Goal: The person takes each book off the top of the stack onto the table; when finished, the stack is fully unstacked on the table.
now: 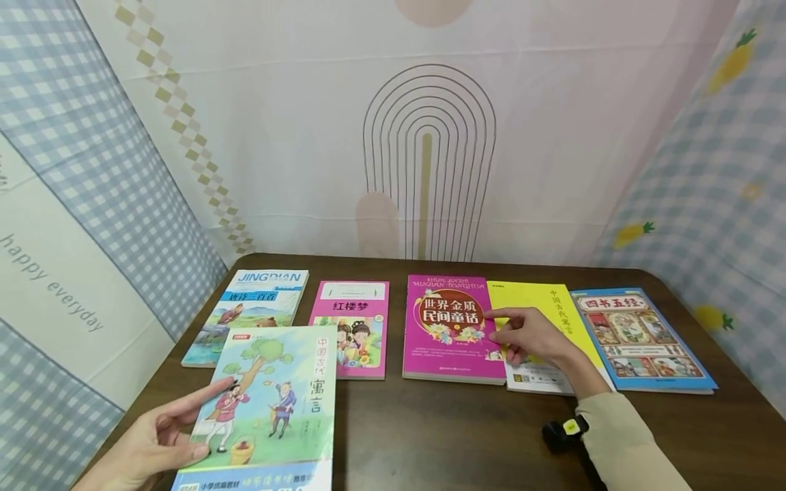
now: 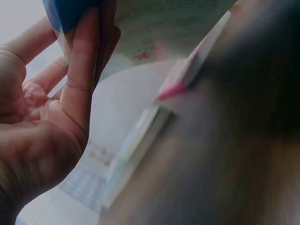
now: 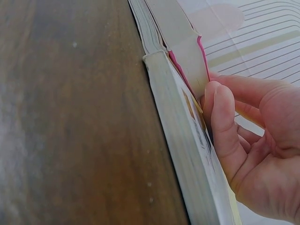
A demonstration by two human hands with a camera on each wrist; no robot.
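My left hand (image 1: 159, 436) grips a picture-covered book (image 1: 270, 395) by its left edge, raised in front at the lower left. That cover shows a tree and two cartoon figures, and its lower end runs out of the head view. In the left wrist view, fingers (image 2: 79, 70) bend against the book's underside. At the right, my right hand (image 1: 534, 334) pinches the right edge of a magenta book (image 1: 448, 354) between thumb and index finger. The magenta book overlaps the left side of a yellow book (image 1: 540, 293), which the right hand partly covers.
On the dark wooden table (image 1: 430, 436), a blue landscape-cover book (image 1: 270, 303) and a pink book (image 1: 350, 307) lie at the left, partly behind the raised book. A blue-bordered book (image 1: 645, 341) lies far right. Patterned cloth (image 1: 307, 136) hangs behind and at both sides.
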